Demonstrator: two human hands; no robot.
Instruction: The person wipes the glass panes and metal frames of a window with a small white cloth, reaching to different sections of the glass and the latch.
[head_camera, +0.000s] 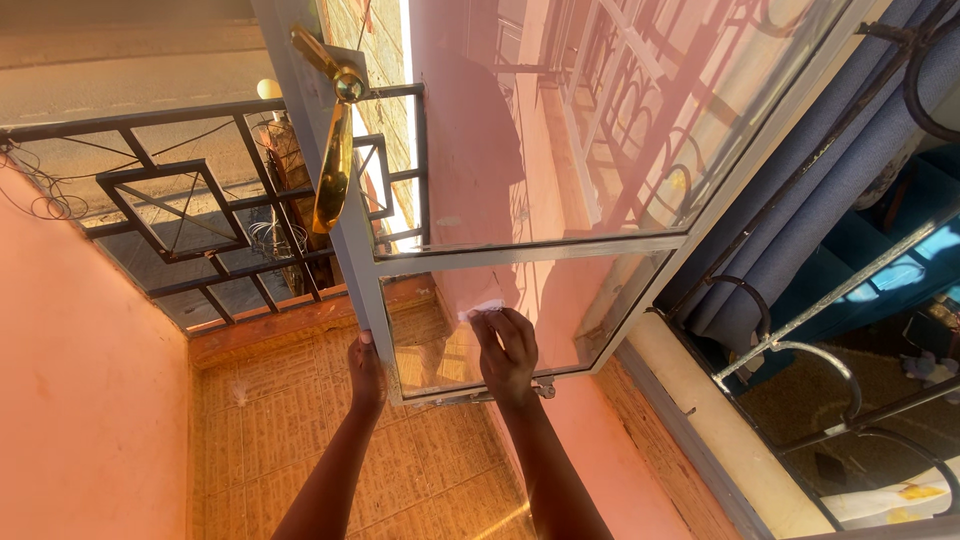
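Head view: an open window sash (520, 250) with grey frame swings out over a tiled balcony floor (290, 420).
Cloth: a small white cloth (480, 309) lies against the lower pane, near its top edge.
Right hand (508, 352): fingers curled, pressing the cloth to the glass.
Left hand (366, 370): closed around the sash's lower left corner, arm straight.
Handle: a brass handle (334, 150) hangs on the frame's left edge.
Room: the black railing (200, 215) stands well behind; bare floor beneath both arms.

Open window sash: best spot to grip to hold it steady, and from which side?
Grip the sash's free vertical frame edge, low down, coming from the balcony side. It is a slim grey bar that fingers can wrap, as the left hand does now. The brass handle above hangs loose-looking. The right hand presses a small white cloth on the lower pane.
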